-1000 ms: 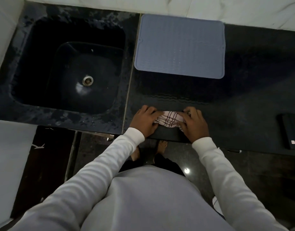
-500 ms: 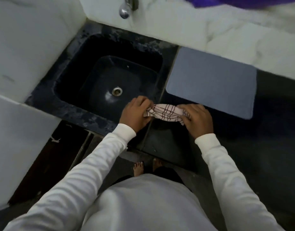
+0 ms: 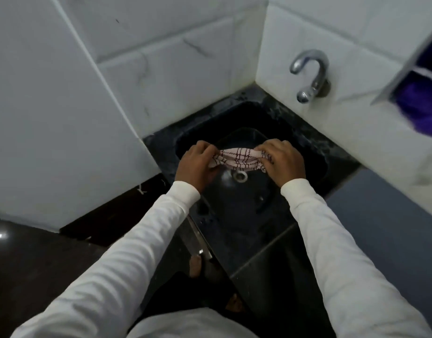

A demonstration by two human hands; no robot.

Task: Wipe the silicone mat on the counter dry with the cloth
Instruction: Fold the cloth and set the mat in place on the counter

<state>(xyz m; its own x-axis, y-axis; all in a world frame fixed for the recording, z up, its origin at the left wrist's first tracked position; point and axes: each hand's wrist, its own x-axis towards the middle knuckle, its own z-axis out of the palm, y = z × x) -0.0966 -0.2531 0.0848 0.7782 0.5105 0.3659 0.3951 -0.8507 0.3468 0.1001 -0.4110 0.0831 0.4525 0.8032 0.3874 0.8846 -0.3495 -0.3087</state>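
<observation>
White marble-look wall tiles (image 3: 64,106) fill the corner above a black counter (image 3: 271,276), into which a dark sink (image 3: 307,152) is set. A slice of the grey-blue silicone mat (image 3: 385,215) lies on the counter at the right edge of view, just beside the sink. A person in long white sleeves (image 3: 142,235) stands at the counter, both arms stretched over the basin. A chrome tap (image 3: 310,74) juts from the tiled wall, to the right of the hands. The left hand (image 3: 195,164) and right hand (image 3: 282,159) each grip one end of the checked cloth (image 3: 237,158), fingers curled round it, holding it bunched and taut between them directly above the drain (image 3: 240,176).
</observation>
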